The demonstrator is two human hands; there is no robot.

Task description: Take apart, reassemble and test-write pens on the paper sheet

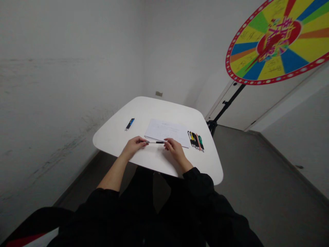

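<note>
Left hand (135,145) and right hand (175,149) grip opposite ends of a white-and-black pen (156,142) near papers (168,132) on the white table (164,108).

The left forearm (111,175), bare below its pushed-up cuff, and the right forearm (199,180), mostly sleeved, reached across the near edge of the worktop (164,109). Inside that edge, the left hand (134,145) and right hand (175,149) faced each other, apart, fingers pinched.
</note>
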